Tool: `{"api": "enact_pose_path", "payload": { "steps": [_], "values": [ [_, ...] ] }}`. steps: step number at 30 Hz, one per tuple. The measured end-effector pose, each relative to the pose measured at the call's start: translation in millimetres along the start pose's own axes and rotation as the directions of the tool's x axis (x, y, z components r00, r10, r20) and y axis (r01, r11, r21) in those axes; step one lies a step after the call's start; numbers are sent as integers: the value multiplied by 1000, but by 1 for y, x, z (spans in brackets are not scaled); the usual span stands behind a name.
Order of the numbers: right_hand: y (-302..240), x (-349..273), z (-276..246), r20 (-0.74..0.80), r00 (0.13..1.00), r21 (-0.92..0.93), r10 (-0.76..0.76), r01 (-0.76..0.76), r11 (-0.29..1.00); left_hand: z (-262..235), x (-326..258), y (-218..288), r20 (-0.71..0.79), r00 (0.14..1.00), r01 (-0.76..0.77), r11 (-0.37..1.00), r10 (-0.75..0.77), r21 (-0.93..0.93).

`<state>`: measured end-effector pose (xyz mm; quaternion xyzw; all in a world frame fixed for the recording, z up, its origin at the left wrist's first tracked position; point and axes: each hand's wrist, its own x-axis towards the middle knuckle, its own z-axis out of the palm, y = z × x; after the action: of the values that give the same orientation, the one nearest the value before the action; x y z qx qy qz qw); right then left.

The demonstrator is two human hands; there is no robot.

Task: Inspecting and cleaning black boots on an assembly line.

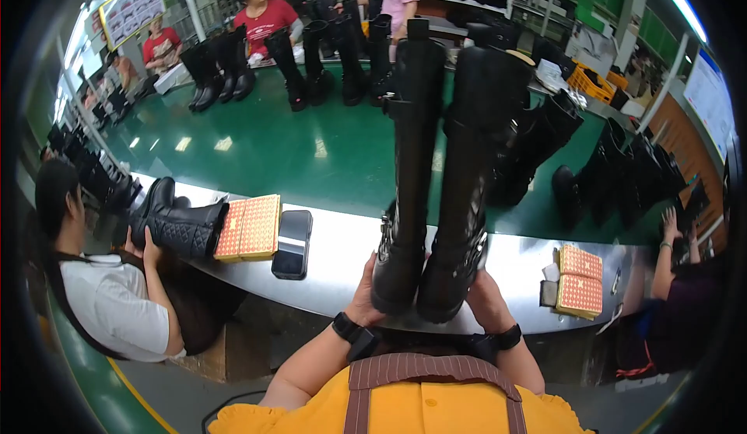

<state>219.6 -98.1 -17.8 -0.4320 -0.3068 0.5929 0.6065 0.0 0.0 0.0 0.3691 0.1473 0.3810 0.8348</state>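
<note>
Black tall boots point(436, 193) lie paired; left hand point(363, 292) and right hand point(484, 298) fingers wrap the soles; keep toes level.

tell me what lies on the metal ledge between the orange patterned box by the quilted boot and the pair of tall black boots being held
In the head view, a black smartphone lies flat beside the orange patterned box; bare metal ledge runs on to the tall black boots.

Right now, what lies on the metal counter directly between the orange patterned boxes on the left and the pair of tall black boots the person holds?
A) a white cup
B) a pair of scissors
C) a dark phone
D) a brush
C: a dark phone lies flat on the metal counter, beside the orange patterned boxes and left of the tall black boots.
</note>
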Motion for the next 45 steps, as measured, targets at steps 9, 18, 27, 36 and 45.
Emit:
{"api": "enact_pose_path", "payload": {
  "steps": [9, 18, 27, 36, 45],
  "values": [
    [-75, 17, -3, 387, 883, -604, -266, 461, 650, -22, 20, 12, 179, 900, 426, 714, -398, -556],
    [-106, 51, 61, 350, 934, -498, -70, 249, 831, -38, 51, 20, 243, 921, 378, 852, -304, -363],
    [-123, 325, 47, -401, 704, -733, -586, 136, 666, -120, 66, 30, -187, 948, 184, 924, -257, -336],
    [-128, 501, -25, -337, 760, -932, -555, -351, 86, -122, 75, 38, -225, 915, 235, 895, -336, -380],
    [-60, 499, -37, -302, 872, -926, -386, -365, -100, -115, 77, 41, -249, 898, 295, 915, -364, -274]
  ]
}}
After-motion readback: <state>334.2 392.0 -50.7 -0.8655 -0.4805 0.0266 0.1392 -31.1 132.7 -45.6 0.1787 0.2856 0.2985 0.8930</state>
